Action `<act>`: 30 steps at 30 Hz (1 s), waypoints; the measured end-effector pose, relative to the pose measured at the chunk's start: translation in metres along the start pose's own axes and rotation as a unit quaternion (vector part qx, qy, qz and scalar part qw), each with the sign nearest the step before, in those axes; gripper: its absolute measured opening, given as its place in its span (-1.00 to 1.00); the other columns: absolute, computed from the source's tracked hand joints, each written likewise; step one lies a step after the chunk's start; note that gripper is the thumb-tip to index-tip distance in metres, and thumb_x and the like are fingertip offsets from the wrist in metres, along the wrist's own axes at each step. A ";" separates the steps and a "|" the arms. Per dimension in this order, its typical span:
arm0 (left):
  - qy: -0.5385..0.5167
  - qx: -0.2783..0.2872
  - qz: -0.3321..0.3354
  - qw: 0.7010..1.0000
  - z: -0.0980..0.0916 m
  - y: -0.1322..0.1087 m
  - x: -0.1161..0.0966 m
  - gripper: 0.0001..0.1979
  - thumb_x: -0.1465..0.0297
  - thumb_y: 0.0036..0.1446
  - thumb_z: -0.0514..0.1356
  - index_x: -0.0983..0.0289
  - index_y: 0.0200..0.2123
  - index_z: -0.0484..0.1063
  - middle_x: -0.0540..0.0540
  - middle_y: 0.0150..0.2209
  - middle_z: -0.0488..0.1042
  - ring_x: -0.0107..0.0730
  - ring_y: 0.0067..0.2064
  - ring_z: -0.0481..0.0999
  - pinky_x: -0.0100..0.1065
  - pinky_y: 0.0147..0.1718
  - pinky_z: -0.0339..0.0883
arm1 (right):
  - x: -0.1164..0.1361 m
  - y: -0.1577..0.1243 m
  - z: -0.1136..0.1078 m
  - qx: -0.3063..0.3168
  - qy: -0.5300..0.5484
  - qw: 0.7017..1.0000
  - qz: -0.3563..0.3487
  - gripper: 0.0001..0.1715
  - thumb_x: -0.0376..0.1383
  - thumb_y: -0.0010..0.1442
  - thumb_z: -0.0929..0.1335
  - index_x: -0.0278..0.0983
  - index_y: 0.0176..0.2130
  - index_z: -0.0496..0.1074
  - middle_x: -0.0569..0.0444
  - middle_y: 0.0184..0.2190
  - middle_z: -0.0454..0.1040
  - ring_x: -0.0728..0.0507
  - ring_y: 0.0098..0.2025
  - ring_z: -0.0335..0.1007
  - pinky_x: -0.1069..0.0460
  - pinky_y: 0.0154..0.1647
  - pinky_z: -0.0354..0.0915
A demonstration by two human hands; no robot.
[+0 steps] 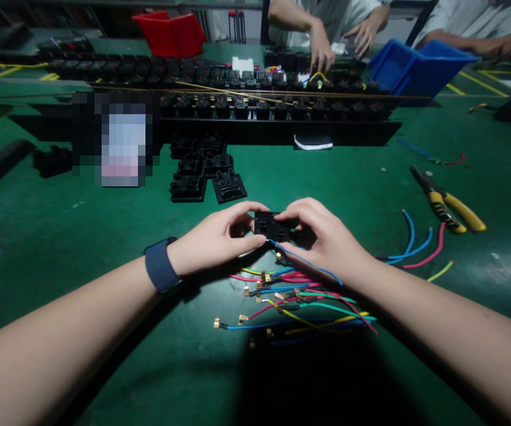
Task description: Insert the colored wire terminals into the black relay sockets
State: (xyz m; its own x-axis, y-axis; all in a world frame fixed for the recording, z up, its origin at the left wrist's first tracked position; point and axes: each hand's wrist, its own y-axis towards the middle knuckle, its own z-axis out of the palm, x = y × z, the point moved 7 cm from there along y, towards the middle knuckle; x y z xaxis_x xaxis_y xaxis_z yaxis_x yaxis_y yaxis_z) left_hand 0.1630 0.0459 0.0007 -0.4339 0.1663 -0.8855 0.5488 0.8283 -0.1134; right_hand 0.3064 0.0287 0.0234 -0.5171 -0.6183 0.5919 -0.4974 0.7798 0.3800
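Note:
Both my hands meet over a small black socket module (269, 226) just above the green table. My left hand (220, 238), with a dark blue watch band on the wrist, pinches its left side between thumb and fingers. My right hand (322, 236) grips its right side, and a thin blue wire (313, 265) runs from the module across that hand. Below the hands lies a loose bundle of coloured wires (295, 302) with brass terminals.
A small pile of black socket modules (202, 171) lies ahead. Long black strips of sockets (277, 112) cross the table beyond. Yellow-handled pliers (448, 204) and loose wires (415, 242) lie to the right. Red bin (171, 32), blue bin (415, 68). Other people's hands (322, 50) work opposite.

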 end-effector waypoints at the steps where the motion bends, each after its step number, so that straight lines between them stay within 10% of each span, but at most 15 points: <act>1: 0.013 -0.004 0.006 1.000 0.000 0.000 0.000 -0.55 0.28 0.12 0.18 0.22 0.08 0.25 0.04 -0.25 0.41 -0.37 -0.24 0.40 -0.31 -0.25 0.33 | 0.000 0.000 0.000 0.000 -0.001 1.000 0.000 -0.63 -0.33 0.05 0.42 -0.23 -0.11 0.35 -0.04 -0.17 0.39 -0.17 -0.08 0.32 -0.07 -0.16 0.35; 30: 0.089 0.006 0.016 0.996 -0.002 -0.001 -0.002 -0.54 0.21 0.15 0.14 0.20 0.09 0.22 0.06 -0.18 0.43 -0.31 -0.18 0.42 -0.28 -0.18 0.32 | -0.004 0.001 0.002 0.011 0.015 1.000 0.007 -0.62 -0.28 0.07 0.43 -0.27 -0.09 0.36 -0.03 -0.14 0.39 -0.14 -0.07 0.32 -0.03 -0.16 0.33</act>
State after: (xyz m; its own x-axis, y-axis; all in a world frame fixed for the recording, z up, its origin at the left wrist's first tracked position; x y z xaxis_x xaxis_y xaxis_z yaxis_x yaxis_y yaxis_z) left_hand 0.1622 0.0461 0.0030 -0.5349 0.2863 -0.7949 0.5727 0.8146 -0.0920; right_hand 0.3065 0.0317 0.0195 -0.5037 -0.6039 0.6177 -0.5061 0.7858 0.3556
